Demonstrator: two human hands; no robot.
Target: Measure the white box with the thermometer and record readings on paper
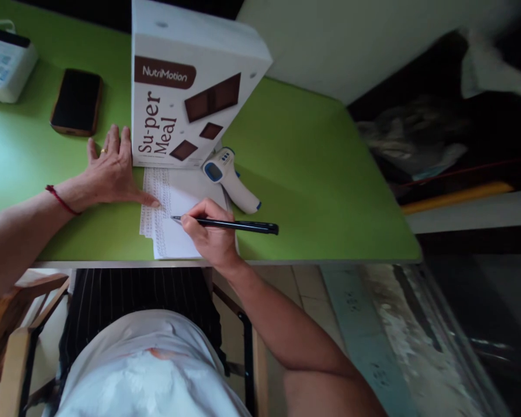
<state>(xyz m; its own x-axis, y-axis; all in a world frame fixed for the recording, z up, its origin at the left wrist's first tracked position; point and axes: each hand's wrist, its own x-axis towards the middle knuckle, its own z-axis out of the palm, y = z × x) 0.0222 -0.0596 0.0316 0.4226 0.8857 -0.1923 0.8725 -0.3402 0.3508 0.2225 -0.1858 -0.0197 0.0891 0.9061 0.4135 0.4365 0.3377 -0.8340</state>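
Note:
My right hand (pixel 215 234) is closed round a black pen (pixel 247 225), its tip at the written part of a white sheet of paper (pixel 186 191). Rows of small handwriting run down the sheet's left side, and other written sheets stick out beneath it. My left hand (pixel 113 168) lies spread on the green table, its thumb resting on the paper's left edge and its fingers beside a white box (pixel 178 127) marked NutriMotion Su-per Meal. The box stands upright just beyond the paper. A white and blue infrared thermometer (pixel 232 179) lies by the box's right corner.
On the green table (pixel 321 191), a dark phone (pixel 77 101) in a brown case lies at the left. A white device (pixel 6 63) with a cable stands at the far left. A wall rises behind the table, whose front edge is close to my lap. Chair armrests (pixel 15 365) flank me.

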